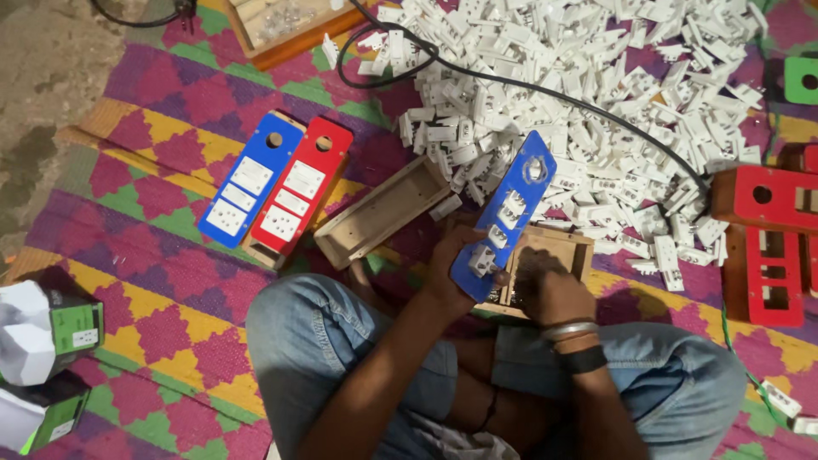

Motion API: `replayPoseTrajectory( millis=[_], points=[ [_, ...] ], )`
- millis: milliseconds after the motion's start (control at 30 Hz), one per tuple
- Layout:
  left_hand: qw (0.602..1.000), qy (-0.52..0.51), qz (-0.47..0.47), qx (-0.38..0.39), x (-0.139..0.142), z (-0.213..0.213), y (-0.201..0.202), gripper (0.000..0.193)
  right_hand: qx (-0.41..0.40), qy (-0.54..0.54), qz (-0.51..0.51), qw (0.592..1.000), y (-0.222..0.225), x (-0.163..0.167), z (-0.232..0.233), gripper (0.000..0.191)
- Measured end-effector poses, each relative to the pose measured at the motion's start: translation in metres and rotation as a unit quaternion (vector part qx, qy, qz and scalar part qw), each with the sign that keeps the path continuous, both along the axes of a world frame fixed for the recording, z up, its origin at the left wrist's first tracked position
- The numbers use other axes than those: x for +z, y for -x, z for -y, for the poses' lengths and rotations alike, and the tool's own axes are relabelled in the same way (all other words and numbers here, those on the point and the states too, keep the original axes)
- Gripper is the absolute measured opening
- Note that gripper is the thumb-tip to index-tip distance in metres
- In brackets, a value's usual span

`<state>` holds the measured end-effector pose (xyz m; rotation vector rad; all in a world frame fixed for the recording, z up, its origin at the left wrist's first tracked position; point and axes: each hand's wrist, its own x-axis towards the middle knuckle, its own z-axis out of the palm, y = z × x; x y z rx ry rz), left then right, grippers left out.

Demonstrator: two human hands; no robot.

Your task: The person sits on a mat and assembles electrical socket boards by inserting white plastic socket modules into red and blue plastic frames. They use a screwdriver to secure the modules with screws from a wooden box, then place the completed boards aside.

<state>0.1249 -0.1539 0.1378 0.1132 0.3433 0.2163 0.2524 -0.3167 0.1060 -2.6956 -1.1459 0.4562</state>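
Two hands: left hand [450, 266] grips blue panel [504, 215]; right hand [550, 290] closed, contents hidden.
White sockets [596, 111]: at 12 o'clock.

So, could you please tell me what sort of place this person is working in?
Probably a home or small floor workshop assembling electrical switchboards. A large pile of white plastic sockets lies on a woven pink, yellow and green mat, beside open wooden boxes; the left hand holds a blue board plate.

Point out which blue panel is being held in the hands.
The tilted blue panel above the lap, gripped by the left hand; the other blue panel lies flat beside the red one.
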Motion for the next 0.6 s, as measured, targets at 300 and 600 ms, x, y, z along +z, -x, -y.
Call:
replayPoseTrajectory(
  millis=[300, 600],
  points=[
    [1.0, -0.008, -0.007, -0.001, 0.0, -0.002, -0.002, 0.048, 0.003, 0.044, 0.022, 0.999, 0.006, -0.032, 0.007, 0.023],
    [0.999, -0.028, -0.039, 0.025, -0.007, 0.002, -0.002, 0.047, 0.019, -0.005, 0.039, 0.999, 0.01, -0.024, 0.005, 0.021]
  ],
)
